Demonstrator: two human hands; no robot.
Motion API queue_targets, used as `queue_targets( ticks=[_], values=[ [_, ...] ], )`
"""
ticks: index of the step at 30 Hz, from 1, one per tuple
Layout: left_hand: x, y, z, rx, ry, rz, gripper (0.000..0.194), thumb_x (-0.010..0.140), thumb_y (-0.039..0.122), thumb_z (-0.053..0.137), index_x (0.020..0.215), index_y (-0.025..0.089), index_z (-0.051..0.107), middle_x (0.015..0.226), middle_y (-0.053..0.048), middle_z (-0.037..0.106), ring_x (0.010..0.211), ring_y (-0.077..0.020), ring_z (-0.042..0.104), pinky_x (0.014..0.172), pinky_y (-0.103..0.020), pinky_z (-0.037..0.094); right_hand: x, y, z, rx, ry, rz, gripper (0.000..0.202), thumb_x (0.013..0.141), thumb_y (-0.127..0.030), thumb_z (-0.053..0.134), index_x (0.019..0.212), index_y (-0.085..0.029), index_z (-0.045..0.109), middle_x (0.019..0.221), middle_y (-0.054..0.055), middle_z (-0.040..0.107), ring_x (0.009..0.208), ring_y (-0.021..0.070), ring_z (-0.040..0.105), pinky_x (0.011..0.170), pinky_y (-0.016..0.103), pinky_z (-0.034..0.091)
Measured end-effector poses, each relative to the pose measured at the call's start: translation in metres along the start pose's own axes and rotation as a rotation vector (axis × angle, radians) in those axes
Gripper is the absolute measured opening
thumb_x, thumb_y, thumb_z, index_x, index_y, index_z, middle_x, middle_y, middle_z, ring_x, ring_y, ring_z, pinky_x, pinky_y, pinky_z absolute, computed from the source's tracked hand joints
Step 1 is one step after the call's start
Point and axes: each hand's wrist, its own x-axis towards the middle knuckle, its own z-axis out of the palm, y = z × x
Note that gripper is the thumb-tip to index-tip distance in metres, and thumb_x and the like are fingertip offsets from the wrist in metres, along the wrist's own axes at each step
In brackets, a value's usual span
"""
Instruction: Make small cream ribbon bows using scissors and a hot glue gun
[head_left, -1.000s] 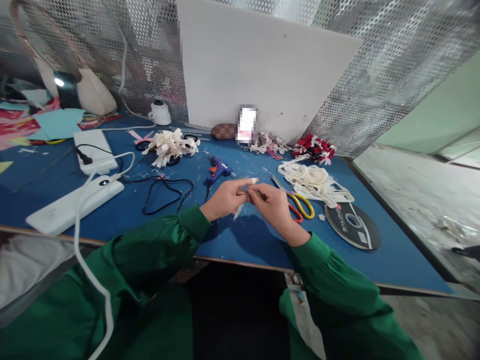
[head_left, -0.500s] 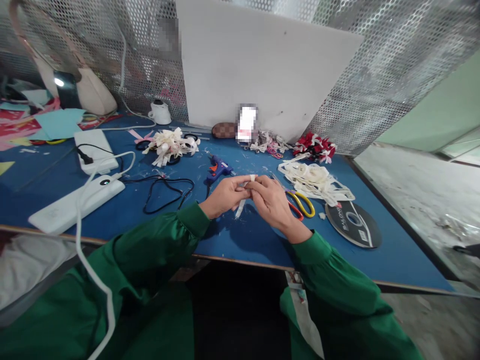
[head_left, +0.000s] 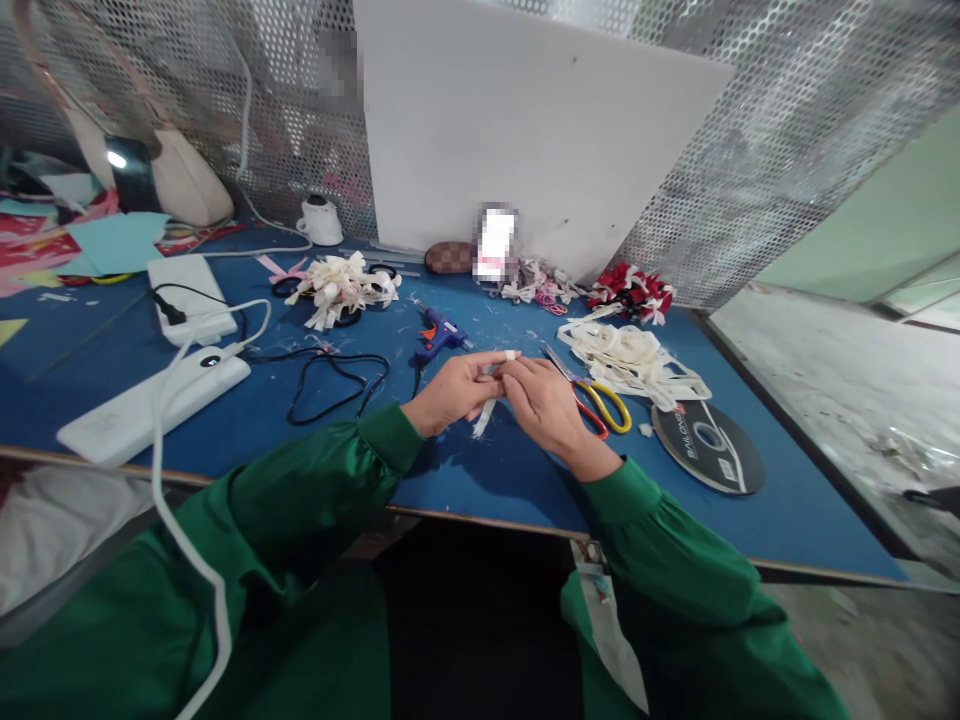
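Note:
My left hand and my right hand meet above the blue table, fingers closed together on a white ribbon. One end of the ribbon hangs below the fingers; the rest is mostly hidden by them. A small white band shows at the left index fingertip; whether it is part of the ribbon I cannot tell. Beside my right hand lie scissors with yellow and red handles. A blue glue gun rests behind my left hand.
Right of the hands are a heap of cream ribbon and a black disc-shaped spool. Finished-looking cream bows and red bows lie farther back. White power strips with cables occupy the left. A phone stands by a white board.
My hands stay together at nearly the same spot. The fingers of my right hand have shifted slightly over the ribbon, and the view has moved a little.

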Motion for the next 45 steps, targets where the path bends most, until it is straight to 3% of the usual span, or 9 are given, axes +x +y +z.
queue_targets(
  ticks=[5, 11, 16, 21, 26, 33, 37, 41, 45],
  values=[
    [0.001, 0.002, -0.004, -0.138, -0.002, -0.018, 0.072, 0.078, 0.029, 0.082, 0.144, 0.013, 0.058, 0.063, 0.005, 0.059, 0.038, -0.0017, 0.034, 0.038, -0.02, 0.02, -0.005, 0.003, 0.005, 0.452, 0.104, 0.192, 0.024, 0.104, -0.031, 0.044, 0.112, -0.024, 0.066, 0.108, 0.007, 0.073, 0.097, 0.0222, 0.066, 0.086, 0.038, 0.049],
    [0.0, 0.006, -0.007, -0.173, -0.079, -0.021, 0.069, 0.082, 0.025, 0.079, 0.146, 0.017, 0.057, 0.076, -0.003, 0.074, 0.039, -0.0012, 0.032, 0.037, -0.019, 0.02, -0.003, 0.004, 0.012, 0.9, 0.253, 0.393, 0.018, 0.096, -0.034, 0.058, 0.113, -0.026, 0.058, 0.077, -0.002, 0.063, 0.076, 0.0176, 0.062, 0.075, 0.032, 0.049],
    [0.0, 0.01, -0.007, -0.213, -0.034, -0.062, 0.072, 0.08, 0.022, 0.08, 0.148, 0.017, 0.055, 0.081, -0.005, 0.077, 0.039, -0.0005, 0.031, 0.037, -0.018, 0.019, 0.001, 0.008, 0.011, 1.148, 0.162, 0.52, 0.029, 0.078, -0.03, 0.078, 0.103, -0.025, 0.064, 0.087, -0.001, 0.069, 0.081, 0.0158, 0.063, 0.079, 0.03, 0.05],
    [-0.001, 0.012, -0.007, -0.19, -0.017, -0.12, 0.074, 0.08, 0.022, 0.079, 0.149, 0.019, 0.053, 0.085, -0.007, 0.078, 0.037, 0.0002, 0.033, 0.037, -0.018, 0.02, 0.001, 0.008, 0.01, 1.11, 0.002, 0.531, 0.031, 0.074, -0.045, 0.081, 0.087, -0.02, 0.069, 0.082, 0.0, 0.068, 0.076, 0.0154, 0.058, 0.074, 0.03, 0.046],
    [-0.001, 0.01, -0.009, -0.178, -0.018, -0.121, 0.07, 0.082, 0.021, 0.077, 0.148, 0.019, 0.054, 0.092, -0.01, 0.08, 0.038, 0.0001, 0.033, 0.037, -0.017, 0.02, 0.003, 0.012, 0.006, 0.922, 0.044, 0.54, 0.041, 0.081, -0.056, 0.071, 0.067, -0.019, 0.06, 0.064, -0.003, 0.056, 0.063, 0.0122, 0.046, 0.063, 0.027, 0.038],
    [0.0, 0.01, -0.008, -0.16, 0.015, -0.119, 0.068, 0.084, 0.019, 0.075, 0.148, 0.019, 0.053, 0.093, -0.009, 0.081, 0.037, 0.0001, 0.032, 0.037, -0.018, 0.022, 0.003, 0.018, 0.0, 0.897, 0.142, 0.567, 0.031, 0.085, -0.043, 0.064, 0.064, -0.021, 0.059, 0.057, -0.002, 0.053, 0.056, 0.0131, 0.046, 0.056, 0.027, 0.038],
    [0.002, 0.006, -0.008, -0.146, 0.039, -0.111, 0.071, 0.081, 0.02, 0.078, 0.147, 0.018, 0.053, 0.086, -0.006, 0.079, 0.038, -0.0001, 0.031, 0.038, -0.018, 0.021, 0.001, 0.013, 0.002, 0.867, 0.286, 0.469, 0.032, 0.083, -0.034, 0.065, 0.057, -0.021, 0.052, 0.078, 0.002, 0.06, 0.075, 0.0158, 0.056, 0.065, 0.029, 0.044],
    [0.001, 0.004, -0.006, -0.065, 0.044, -0.088, 0.067, 0.082, 0.023, 0.076, 0.146, 0.016, 0.056, 0.053, 0.007, 0.06, 0.036, -0.0021, 0.03, 0.039, -0.019, 0.018, -0.001, 0.004, 0.002, 0.935, 0.156, 0.338, 0.029, 0.092, -0.034, 0.058, 0.066, -0.021, 0.056, 0.077, 0.002, 0.061, 0.064, 0.0139, 0.054, 0.059, 0.029, 0.043],
    [-0.002, 0.007, -0.003, 0.055, 0.085, -0.058, 0.064, 0.084, 0.021, 0.073, 0.145, 0.012, 0.057, 0.053, 0.006, 0.059, 0.036, -0.0036, 0.032, 0.039, -0.02, 0.02, -0.003, -0.001, 0.005, 0.903, 0.148, 0.4, 0.032, 0.098, -0.035, 0.049, 0.069, -0.022, 0.049, 0.064, -0.003, 0.05, 0.052, 0.011, 0.041, 0.051, 0.028, 0.033]
  ],
)
